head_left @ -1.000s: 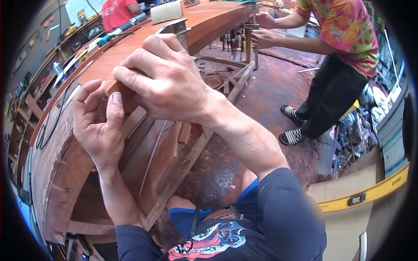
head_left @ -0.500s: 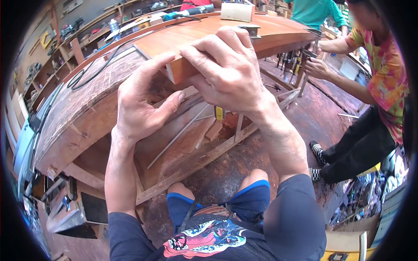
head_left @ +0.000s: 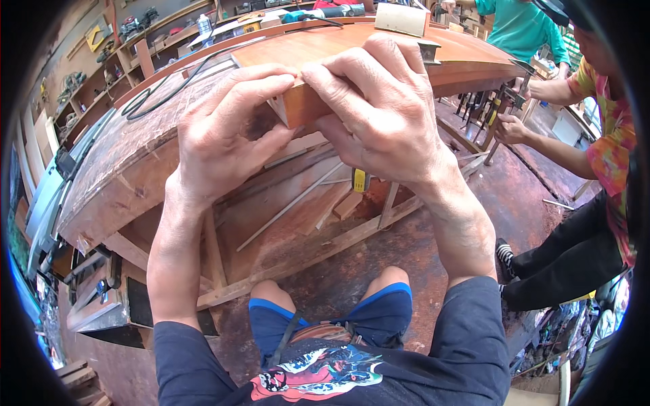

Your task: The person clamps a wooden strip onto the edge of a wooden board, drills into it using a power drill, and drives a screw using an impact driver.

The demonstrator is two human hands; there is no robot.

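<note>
Both hands meet at the near end of a polished reddish-brown wooden panel [head_left: 291, 54], held in front of the chest. Left hand [head_left: 220, 139]: fingers bent, fingertips at the upper corner of the panel's end, thumb set apart from them near the lower corner; the hand is half curled around the end, and firmness of grip cannot be told. Right hand [head_left: 393, 111]: fingers closed over the top edge, thumb beneath, the panel's edge between them. Panel runs away from the wearer toward the upper right, its near end beside a worn, curved tabletop [head_left: 115, 143]; how it is supported under the hands cannot be seen. On the panel: a cream block [head_left: 401, 20] and, just beside it at the edge, a grey metal piece [head_left: 428, 51]. Black cable [head_left: 141, 103] lies looped on the tabletop. Below the right hand: a yellow-and-black object [head_left: 359, 180], a thin pale rod [head_left: 291, 205] and a timber strut [head_left: 325, 249], above a stained reddish floor [head_left: 440, 260]. At right, a co-worker in a multicoloured shirt [head_left: 606, 145] has a hand [head_left: 513, 129] at a clamp [head_left: 512, 96] near the panel's far corner. Farther back: a person in a green shirt [head_left: 518, 30].
</note>
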